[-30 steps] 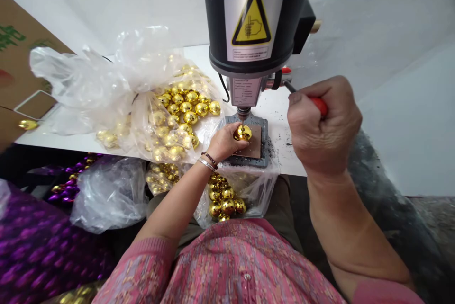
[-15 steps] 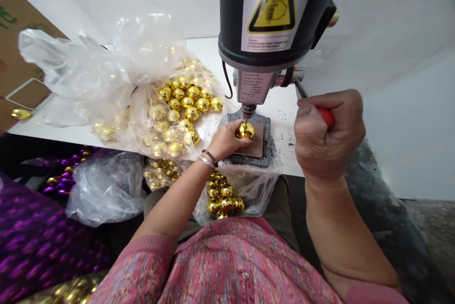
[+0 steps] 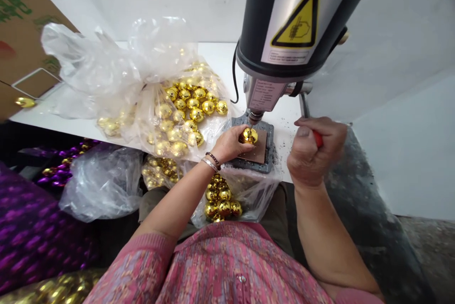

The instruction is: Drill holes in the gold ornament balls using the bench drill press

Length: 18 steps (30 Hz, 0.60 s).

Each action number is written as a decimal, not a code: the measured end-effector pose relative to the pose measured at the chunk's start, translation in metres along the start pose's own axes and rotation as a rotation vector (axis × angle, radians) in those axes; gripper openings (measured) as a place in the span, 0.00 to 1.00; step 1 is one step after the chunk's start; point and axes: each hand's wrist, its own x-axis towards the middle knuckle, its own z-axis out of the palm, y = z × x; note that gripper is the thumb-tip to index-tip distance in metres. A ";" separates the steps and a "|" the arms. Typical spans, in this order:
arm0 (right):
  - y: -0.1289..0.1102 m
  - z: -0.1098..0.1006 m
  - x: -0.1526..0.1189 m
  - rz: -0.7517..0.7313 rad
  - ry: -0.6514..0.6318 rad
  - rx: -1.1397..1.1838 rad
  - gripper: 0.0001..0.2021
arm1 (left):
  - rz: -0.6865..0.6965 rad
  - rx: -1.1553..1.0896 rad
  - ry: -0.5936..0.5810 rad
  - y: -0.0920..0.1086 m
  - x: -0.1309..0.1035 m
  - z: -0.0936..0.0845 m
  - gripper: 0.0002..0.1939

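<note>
Under the drill press (image 3: pixel 263 91), my left hand (image 3: pixel 229 144) pinches a shiny gold ball (image 3: pixel 250 136) between thumb and fingers. The ball sits on a brown board (image 3: pixel 259 150) on the grey metal base (image 3: pixel 270 139), with the thin drill bit at its top. On the right, my right hand (image 3: pixel 314 150) is closed round the red-ended lever (image 3: pixel 317 138) of the press. Dark specks lie about the base.
A clear plastic bag (image 3: pixel 142 76) with several gold balls lies left of the press. Another bag of gold balls (image 3: pixel 223 200) hangs at my lap. A cardboard box (image 3: pixel 31 24) stands far left, and purple material (image 3: pixel 39 228) lies below it.
My right hand has moved a little down and inward with the lever. My left hand still holds the ball under the bit. The view has shifted, so the press appears farther right.
</note>
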 end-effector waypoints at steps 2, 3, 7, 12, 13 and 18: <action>0.006 0.004 -0.005 -0.023 0.006 0.017 0.06 | 0.022 -0.005 0.005 -0.001 0.000 0.000 0.22; 0.009 0.006 -0.009 -0.037 0.006 0.025 0.06 | 0.024 -0.006 0.011 -0.002 0.000 0.000 0.21; 0.018 0.012 -0.022 -0.048 0.012 0.050 0.06 | 0.025 -0.004 0.026 -0.004 0.000 0.001 0.21; 0.001 0.000 0.010 0.021 -0.005 0.008 0.10 | 0.033 -0.018 0.013 -0.003 0.000 0.002 0.18; -0.004 -0.003 0.024 0.063 -0.010 -0.020 0.11 | 0.035 -0.027 0.011 -0.003 0.001 0.002 0.18; -0.019 -0.005 0.088 0.411 -0.078 0.020 0.16 | 0.012 -0.056 0.048 0.000 -0.012 -0.003 0.24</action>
